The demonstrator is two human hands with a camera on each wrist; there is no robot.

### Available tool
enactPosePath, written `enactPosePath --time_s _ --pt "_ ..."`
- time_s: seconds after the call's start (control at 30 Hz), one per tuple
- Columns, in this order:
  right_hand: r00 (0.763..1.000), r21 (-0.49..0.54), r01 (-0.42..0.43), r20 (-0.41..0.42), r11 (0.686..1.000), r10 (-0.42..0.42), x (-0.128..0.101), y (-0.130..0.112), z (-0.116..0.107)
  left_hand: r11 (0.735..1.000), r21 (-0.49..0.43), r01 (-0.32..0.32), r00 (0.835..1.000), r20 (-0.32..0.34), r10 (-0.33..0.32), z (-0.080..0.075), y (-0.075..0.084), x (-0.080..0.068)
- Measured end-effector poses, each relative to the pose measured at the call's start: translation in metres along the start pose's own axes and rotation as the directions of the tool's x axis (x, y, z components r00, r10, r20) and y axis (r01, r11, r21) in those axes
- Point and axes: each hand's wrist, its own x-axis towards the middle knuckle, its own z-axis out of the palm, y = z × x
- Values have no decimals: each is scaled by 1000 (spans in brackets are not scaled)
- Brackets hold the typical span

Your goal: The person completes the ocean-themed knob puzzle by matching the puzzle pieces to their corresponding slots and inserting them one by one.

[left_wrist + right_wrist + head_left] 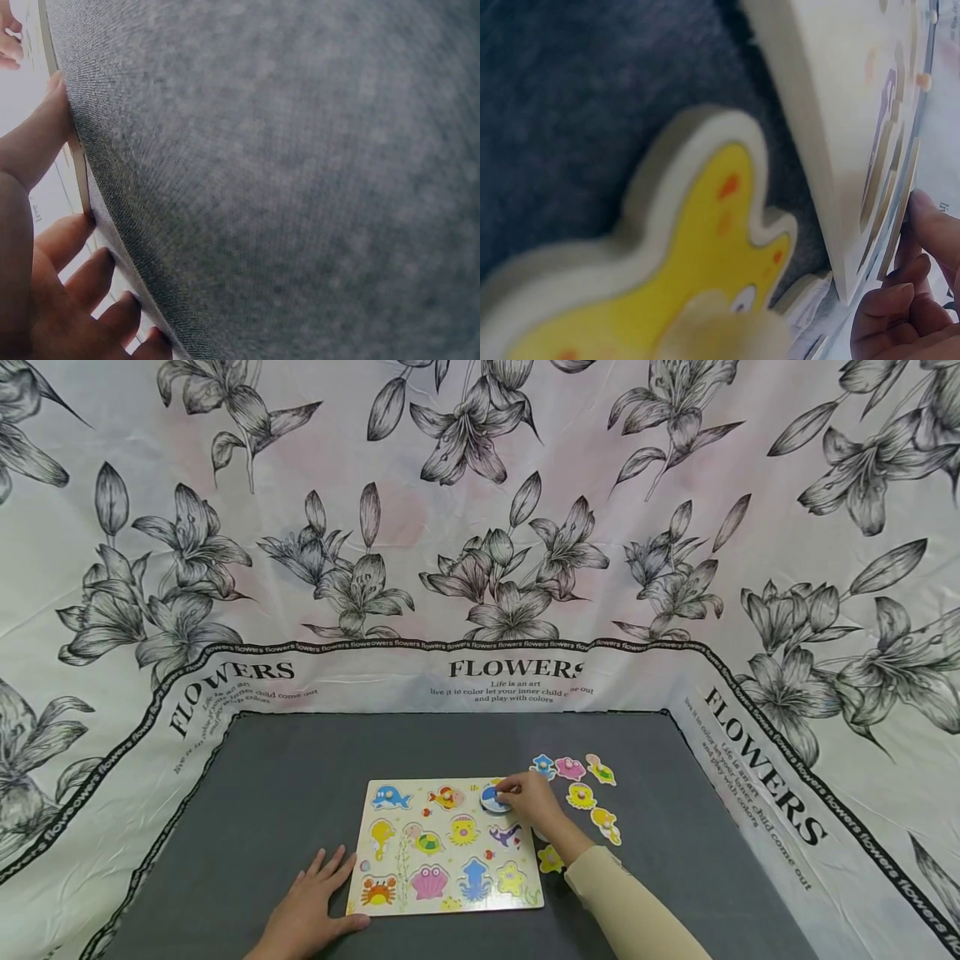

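A flowered cloth [480, 527] is hanging behind and around a gray mat [285, 793], which is covering the table. On the mat a wooden puzzle board [390, 902] is lying flat, most of its animal shapes sitting in their slots (a whale, a fish, a crab, a shell and others). The left hand [311, 910] is resting with straight, spread fingers on the mat at the board's near left corner; in the left wrist view its thumb [41, 135] is touching the board's edge, and it is holding nothing. The right hand [528, 800] is reaching over the board's far right corner, its fingertips pinching a round blue and white puzzle piece [492, 799] that is sitting at the board's top right slot; whether the piece is fully seated I cannot tell. Loose pieces [581, 781] are lying on the mat just beside the board's right edge, and a yellow piece [550, 859] is lying near the right forearm, showing large and blurred in the right wrist view [690, 255].
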Motion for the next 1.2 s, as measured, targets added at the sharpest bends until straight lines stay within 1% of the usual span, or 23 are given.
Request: enactPosePath --time_s 0.27,0.37,0.6,0.77,0.83,1.0,1.13,1.2 --pt "1000 13 -3 10 1000 3 1 0 3 1000 1 1 1000 -5 -1 -2 1 0" --pt "1000 17 -21 18 1000 21 1 2 5 1000 2 5 1000 -1 -5 -2 0 0" --pt "999 -12 -14 29 1000 15 2 2 7 1000 -1 17 1000 11 -17 -4 0 2" --pt "997 2 -55 54 999 54 2 -1 5 1000 3 28 999 15 -28 -5 0 3" --pt "996 -4 -58 64 998 58 2 -3 4 999 3 32 999 16 -32 -6 0 4" --pt "996 -44 -25 80 999 29 2 -6 2 999 4 33 999 15 -33 -6 0 3" --pt "996 -48 -30 87 998 34 4 -6 2 1000 6 29 999 13 -29 -6 0 2" --pt "995 -69 -23 90 997 29 5 -6 3 1000 6 29 1000 11 -29 -5 0 2"
